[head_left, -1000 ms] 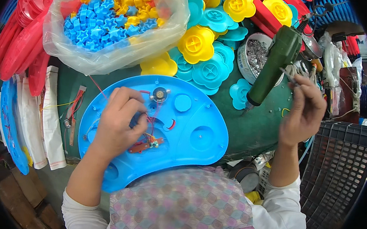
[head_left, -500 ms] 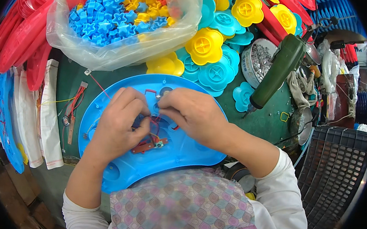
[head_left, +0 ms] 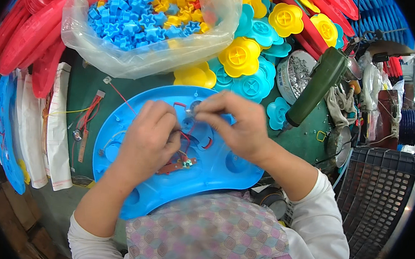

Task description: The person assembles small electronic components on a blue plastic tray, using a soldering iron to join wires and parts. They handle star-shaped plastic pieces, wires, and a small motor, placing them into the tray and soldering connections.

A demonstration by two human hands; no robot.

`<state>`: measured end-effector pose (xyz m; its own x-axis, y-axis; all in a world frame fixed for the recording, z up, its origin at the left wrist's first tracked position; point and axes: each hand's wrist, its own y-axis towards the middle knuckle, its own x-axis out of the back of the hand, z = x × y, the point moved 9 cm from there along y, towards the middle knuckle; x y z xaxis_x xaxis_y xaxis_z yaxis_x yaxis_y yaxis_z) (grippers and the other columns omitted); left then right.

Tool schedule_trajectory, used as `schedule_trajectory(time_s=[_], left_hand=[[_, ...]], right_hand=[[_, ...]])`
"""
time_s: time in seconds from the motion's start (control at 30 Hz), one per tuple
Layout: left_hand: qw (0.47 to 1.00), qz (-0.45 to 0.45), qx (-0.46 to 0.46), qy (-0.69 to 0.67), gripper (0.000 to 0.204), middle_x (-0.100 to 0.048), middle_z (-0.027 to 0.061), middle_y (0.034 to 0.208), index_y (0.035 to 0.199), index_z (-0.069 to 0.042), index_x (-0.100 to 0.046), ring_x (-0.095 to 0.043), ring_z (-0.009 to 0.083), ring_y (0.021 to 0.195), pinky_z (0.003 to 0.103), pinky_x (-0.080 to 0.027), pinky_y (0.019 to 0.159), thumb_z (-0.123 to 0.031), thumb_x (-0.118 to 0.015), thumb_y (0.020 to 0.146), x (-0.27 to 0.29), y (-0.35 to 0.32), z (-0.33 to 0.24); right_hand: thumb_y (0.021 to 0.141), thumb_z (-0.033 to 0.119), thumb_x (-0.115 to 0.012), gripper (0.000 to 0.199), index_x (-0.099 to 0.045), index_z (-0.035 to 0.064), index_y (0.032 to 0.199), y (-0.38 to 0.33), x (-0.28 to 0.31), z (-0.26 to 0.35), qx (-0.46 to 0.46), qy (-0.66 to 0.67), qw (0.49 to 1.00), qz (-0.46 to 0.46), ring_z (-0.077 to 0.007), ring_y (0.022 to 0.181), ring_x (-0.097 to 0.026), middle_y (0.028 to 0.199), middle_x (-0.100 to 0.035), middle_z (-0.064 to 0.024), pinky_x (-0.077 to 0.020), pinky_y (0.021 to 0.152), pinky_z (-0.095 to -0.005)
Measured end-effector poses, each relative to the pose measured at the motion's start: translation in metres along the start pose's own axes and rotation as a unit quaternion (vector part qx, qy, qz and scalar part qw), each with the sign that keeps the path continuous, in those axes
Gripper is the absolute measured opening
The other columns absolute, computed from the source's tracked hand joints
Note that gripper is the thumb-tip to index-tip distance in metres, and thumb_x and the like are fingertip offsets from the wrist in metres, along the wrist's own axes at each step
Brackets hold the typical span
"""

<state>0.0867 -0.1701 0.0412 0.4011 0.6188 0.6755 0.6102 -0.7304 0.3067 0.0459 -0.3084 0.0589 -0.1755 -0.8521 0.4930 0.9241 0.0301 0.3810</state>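
A curved blue plastic shell (head_left: pixel 223 172) lies hollow side up in front of me. My left hand (head_left: pixel 151 137) is curled over its left half, the fingers closed on thin red wires that show at the fingertips. My right hand (head_left: pixel 237 124) pinches at the far edge of the shell, beside a round metallic part (head_left: pixel 193 108); what its fingertips hold is too small to make out. Below the hands, a small brown circuit board (head_left: pixel 170 167) with a green piece (head_left: pixel 187 162) sits in the shell, with coloured wires running to it.
A clear bag (head_left: pixel 125 59) of blue and yellow star pieces stands at the back. Yellow and teal flower pieces (head_left: pixel 240 57), a tin (head_left: pixel 284 74) of small metal parts and a green electric screwdriver (head_left: pixel 318 87) are at right. A wire bundle (head_left: pixel 92 108) lies left; a black crate (head_left: pixel 378 191) stands right.
My hands have drawn slightly apart, the right hand moving up and right. More of the wires and the round metallic part shows between them. The whole view has shifted a little.
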Motion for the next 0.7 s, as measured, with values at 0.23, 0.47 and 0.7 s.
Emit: schedule_trajectory(time_s=[0.23, 0.47, 0.7], left_hand=[[0.993, 0.034, -0.062, 0.093, 0.018, -0.059, 0.0122, 0.096, 0.085, -0.002, -0.059, -0.06, 0.0308, 0.089, 0.041, -0.053, 0.073, 0.0, -0.071, 0.072, -0.009, 0.003, -0.016], [0.958, 0.139, -0.06, 0.245, 0.015, -0.059, 0.0111, 0.099, 0.083, -0.002, -0.061, -0.059, 0.0265, 0.086, 0.036, -0.054, 0.067, -0.006, -0.07, 0.072, -0.026, 0.019, -0.034], [0.949, 0.137, -0.018, 0.283, 0.015, -0.059, 0.0105, 0.099, 0.084, -0.002, -0.061, -0.058, 0.0239, 0.082, 0.034, -0.053, 0.061, -0.007, -0.069, 0.071, -0.028, 0.014, -0.039]], right_hand=[[0.085, -0.005, -0.078, 0.018, -0.07, -0.0026, 0.101, -0.016, 0.04, 0.003, -0.027, 0.069, 0.987, -0.142, -0.018, 0.083, -0.073, 0.096, -0.074, -0.0109, -0.0598, 0.073, -0.0287], [0.081, -0.006, -0.081, 0.021, -0.069, -0.0011, 0.097, -0.042, 0.048, 0.002, -0.037, 0.054, 0.981, -0.183, -0.023, 0.084, -0.073, 0.095, -0.075, -0.013, -0.0582, 0.074, -0.0321], [0.078, -0.002, -0.085, 0.025, -0.07, 0.001, 0.098, -0.055, 0.048, 0.008, -0.031, 0.041, 0.987, -0.151, -0.0256, 0.084, -0.073, 0.096, -0.076, -0.0126, -0.0575, 0.072, -0.0332]])
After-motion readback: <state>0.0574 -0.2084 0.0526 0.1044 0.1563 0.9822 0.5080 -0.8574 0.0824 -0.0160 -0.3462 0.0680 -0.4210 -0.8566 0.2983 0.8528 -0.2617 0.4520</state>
